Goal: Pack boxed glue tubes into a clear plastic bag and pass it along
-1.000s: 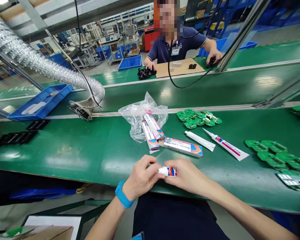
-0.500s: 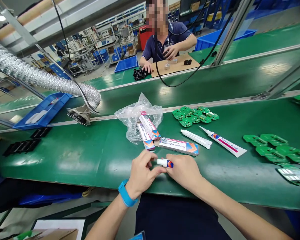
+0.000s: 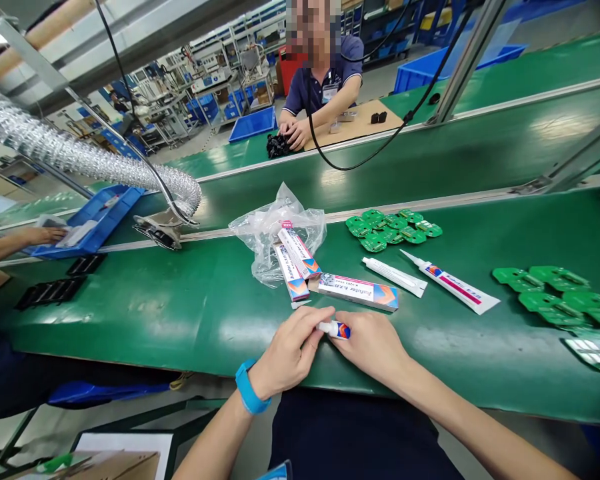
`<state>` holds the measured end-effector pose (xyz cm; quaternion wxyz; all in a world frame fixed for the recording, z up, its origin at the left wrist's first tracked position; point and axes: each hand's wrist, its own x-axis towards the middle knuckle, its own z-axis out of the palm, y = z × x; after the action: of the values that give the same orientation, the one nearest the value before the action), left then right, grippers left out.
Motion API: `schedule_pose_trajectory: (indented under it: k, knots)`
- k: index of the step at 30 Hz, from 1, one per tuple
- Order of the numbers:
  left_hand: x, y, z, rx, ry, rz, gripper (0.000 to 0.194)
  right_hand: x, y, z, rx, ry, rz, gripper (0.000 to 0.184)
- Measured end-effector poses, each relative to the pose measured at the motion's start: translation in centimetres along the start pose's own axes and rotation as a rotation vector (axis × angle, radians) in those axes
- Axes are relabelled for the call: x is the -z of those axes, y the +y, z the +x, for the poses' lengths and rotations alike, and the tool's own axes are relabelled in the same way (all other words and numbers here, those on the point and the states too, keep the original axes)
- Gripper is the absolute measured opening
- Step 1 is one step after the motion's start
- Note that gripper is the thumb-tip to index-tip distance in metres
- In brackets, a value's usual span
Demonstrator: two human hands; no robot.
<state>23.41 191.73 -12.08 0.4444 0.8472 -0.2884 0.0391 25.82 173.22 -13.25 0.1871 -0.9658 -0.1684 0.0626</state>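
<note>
Facing the green table (image 3: pixel 145 313), we have open room left of the boxes (image 3: pixel 357 292); near the front edge, our right hand (image 3: pixel 375 339) closes its fingers round the small tube (image 3: pixel 343 330) while our left hand (image 3: pixel 289 348) pinches its white tip (image 3: pixel 325 327).

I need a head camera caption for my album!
Right hand holds a tube, left hand at its white end, near printed boxes.
</note>
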Motion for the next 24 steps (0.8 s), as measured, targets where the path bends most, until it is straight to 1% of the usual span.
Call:
schedule_pose_trajectory:
  k: [3,5,7,9,11,12,14,16,18,19,21,24]
  knots:
    - [-0.8,-0.2,-0.2,0.08,0.1,0.018,0.034,-0.4,-0.1,0.0,0.02,0.014,-0.025,0.019]
    - [-1.5,-0.2,0.0,0.199,0.171,0.012,0.027,-0.7,-0.2,0.1,0.043,0.044,-0.065,0.015]
    - [-1.9,-0.2,0.4,0.358,0.243,-0.076,0.025,-1.0,-0.3,0.1,0.063,0.079,-0.104,0.014]
    - [-1.6,-0.4,1.1,0.501,0.306,-0.203,0.027,-1.1,-0.3,0.1,0.064,0.11,-0.128,0.016]
    - [-0.8,-1.3,2.0,0.554,0.373,-0.251,0.029,-1.2,-0.1,0.1,0.05,0.126,-0.133,0.019]
    - [-0.1,-1.9,2.4,0.551,0.411,-0.213,0.03,-1.2,0.0,0.1,0.039,0.126,-0.127,0.019]
    - [1.3,-3.5,3.3,0.505,0.471,-0.019,0.03,-1.4,0.1,0.2,0.015,0.112,-0.097,0.022]
    - [2.6,-4.9,3.8,0.442,0.489,0.247,0.03,-1.6,0.2,0.3,-0.011,0.087,-0.056,0.025]
    - [3.1,-5.5,3.7,0.394,0.49,0.475,0.033,-1.7,0.4,0.4,-0.038,0.06,-0.022,0.026]
    - [3.1,-5.5,3.3,0.371,0.487,0.55,0.031,-1.7,0.4,0.4,-0.05,0.05,-0.009,0.026]
    - [2.3,-5.0,2.2,0.315,0.438,0.618,0.023,-1.8,0.7,0.4,-0.073,0.044,0.015,0.027]
    - [0.4,-4.2,0.5,0.195,0.274,0.616,0.013,-2.0,0.9,0.6,-0.08,0.061,0.049,0.028]
